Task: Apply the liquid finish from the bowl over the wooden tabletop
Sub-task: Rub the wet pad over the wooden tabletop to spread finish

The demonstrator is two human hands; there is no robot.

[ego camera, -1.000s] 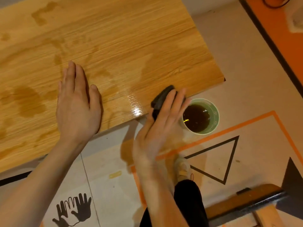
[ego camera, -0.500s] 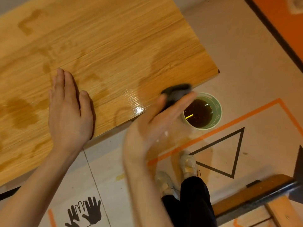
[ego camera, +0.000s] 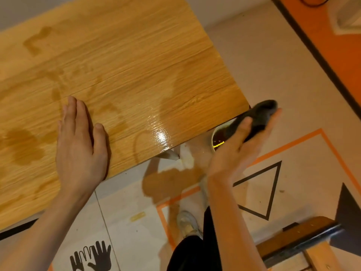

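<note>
Right hand (ego camera: 242,145): it is holding a dark applicator pad (ego camera: 259,116), thumb on the near side and fingers curled under the far side, clamped on the pad. It is hanging off the surface, past the corner at about 3 o'clock in the view, palm turned partly up.
Applicator pad: dark, soft-looking and blurred; it is sitting right over the bowl (ego camera: 217,140), and I cannot tell whether it is touching the liquid.
Bowl: it is standing on the floor (ego camera: 293,79) just beside the corner of the wooden tabletop (ego camera: 127,65), mostly hidden by the hand; only a slice of pale rim and dark liquid finish is showing.
Left hand (ego camera: 80,145): it is lying flat on the surface near the front edge, at about 9 o'clock from the bowl, fingers straight and together, gripping nothing, seemingly steadying the board.
Wooden tabletop: a glossy wet band is shining near the right front corner; darker blotches are spreading toward 9 and 11 o'clock, with duller patches between them, so coverage is looking uneven.
Step in hand: by my reading, the person is reloading the pad at the bowl between wiping passes.
Next move: it is calling for a dip, letting excess drain, then carrying the pad back toward 10 o'clock and wiping along the grain over the duller patches.
</note>
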